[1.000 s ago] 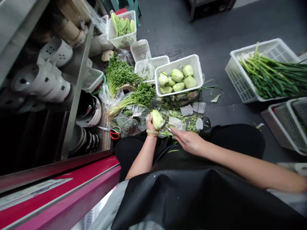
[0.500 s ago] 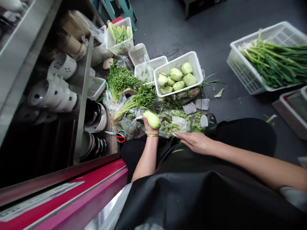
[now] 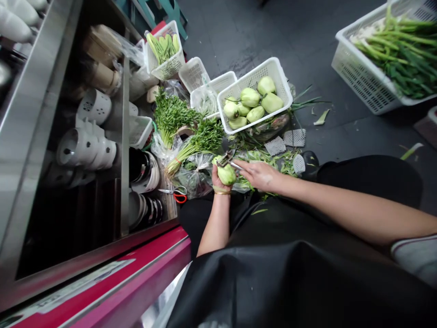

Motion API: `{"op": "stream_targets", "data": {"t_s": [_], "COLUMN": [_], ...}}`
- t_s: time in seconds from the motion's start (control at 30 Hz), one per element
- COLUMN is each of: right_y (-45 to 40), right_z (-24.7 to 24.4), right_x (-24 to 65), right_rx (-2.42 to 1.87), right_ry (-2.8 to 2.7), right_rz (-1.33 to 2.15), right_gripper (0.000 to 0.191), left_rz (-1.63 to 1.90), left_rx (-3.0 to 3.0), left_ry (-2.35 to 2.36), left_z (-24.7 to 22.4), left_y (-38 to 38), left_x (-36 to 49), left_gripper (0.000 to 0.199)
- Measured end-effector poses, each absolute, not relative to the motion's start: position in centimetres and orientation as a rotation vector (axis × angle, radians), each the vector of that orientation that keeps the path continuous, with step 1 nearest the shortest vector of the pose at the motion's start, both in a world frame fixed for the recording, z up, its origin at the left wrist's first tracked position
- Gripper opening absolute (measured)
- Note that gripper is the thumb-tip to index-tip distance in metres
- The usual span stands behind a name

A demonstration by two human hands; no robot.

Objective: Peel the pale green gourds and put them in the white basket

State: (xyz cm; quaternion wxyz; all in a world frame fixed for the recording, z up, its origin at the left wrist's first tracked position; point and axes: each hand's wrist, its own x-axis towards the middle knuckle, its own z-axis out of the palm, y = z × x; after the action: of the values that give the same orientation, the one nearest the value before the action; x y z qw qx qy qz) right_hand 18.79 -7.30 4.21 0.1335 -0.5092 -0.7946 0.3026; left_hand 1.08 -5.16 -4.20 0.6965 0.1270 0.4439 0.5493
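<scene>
Left hand (image 3: pixel 219 179) grips a pale-green oval gourd (image 3: pixel 228 176), near side of a white perforated plastic basket (image 3: pixel 286 83); right hand (image 3: pixel 261 175) holds a silver metal peeler (image 3: pixel 235 165) across it, which could slip on curved skin, nicking the left hand.

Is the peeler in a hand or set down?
In hand: the right hand grips the peeler, which lies over the vegetable in the left hand.

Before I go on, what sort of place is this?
Most likely a kitchen's prep corner, perhaps a restaurant's: white baskets of vegetables, stacked bowls by metal shelving, and a peeler in the right hand, at a pale green gourd.
</scene>
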Motion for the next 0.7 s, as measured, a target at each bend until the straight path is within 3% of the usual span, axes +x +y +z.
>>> {"op": "stream_targets", "data": {"t_s": [0.2,0.47,0.7], "right_y": [-14.0,-5.5,-13.6], "right_z": [3.0,7.5,4.5], "right_x": [24.6,19.6,22.9], "right_rx": [-1.439,-1.372,-1.341], "right_ry": [-2.487,-2.254,-2.416], "right_rz": [1.062,0.892,1.034], "right_gripper": [0.044,0.045,0.044], "left_rz": [1.261,1.143,1.222], "left_rx": [0.292,0.382,0.411], "left_ry": [0.981,0.995,0.964], "left_z": [-4.0,-3.5,-3.5], "left_y": [-4.7,-5.9,-5.7], "left_x": [0.8,0.9,0.6], "left_gripper": [0.063,0.080,0.076]}}
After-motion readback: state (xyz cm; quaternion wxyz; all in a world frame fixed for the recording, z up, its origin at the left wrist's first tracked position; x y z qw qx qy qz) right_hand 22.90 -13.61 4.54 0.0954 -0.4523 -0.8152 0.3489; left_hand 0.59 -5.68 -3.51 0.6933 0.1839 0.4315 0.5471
